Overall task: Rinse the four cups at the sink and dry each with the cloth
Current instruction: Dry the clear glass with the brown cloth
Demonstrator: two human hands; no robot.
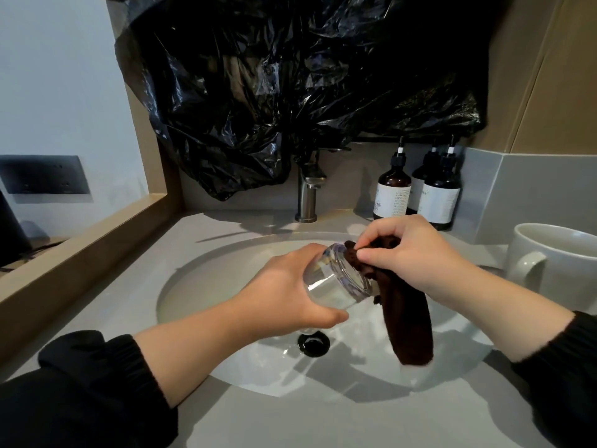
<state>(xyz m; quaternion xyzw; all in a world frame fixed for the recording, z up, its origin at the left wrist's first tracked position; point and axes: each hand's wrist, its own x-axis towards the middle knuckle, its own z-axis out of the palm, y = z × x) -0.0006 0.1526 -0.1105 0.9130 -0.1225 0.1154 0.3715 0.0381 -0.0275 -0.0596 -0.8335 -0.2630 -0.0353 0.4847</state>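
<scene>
Head view, looking down at a bathroom sink. Nearest, two forearms in black sleeves (97, 392) reach out over a pale grey counter (290, 425). Below them lies the white oval sink (193, 286), with a black drain (313, 343) at its middle.

Above the basin, the left hand (284, 292) has its fingers and thumb curled round a clear glass cup (336, 281), which lies tilted on its side with one end turned to the right. At that end the right hand (416, 253) pinches a dark brown cloth (408, 321) in its fingertips and holds it against the edge of the glass. The rest of the cloth hangs down over the basin.

To the right, on the counter, stands a white mug (555, 260). Farther back, a brushed metal tap (307, 195) rises behind the basin, and three brown pump bottles (392, 192) stand to its right. Crumpled black plastic sheeting (290, 76) covers the far wall.
</scene>
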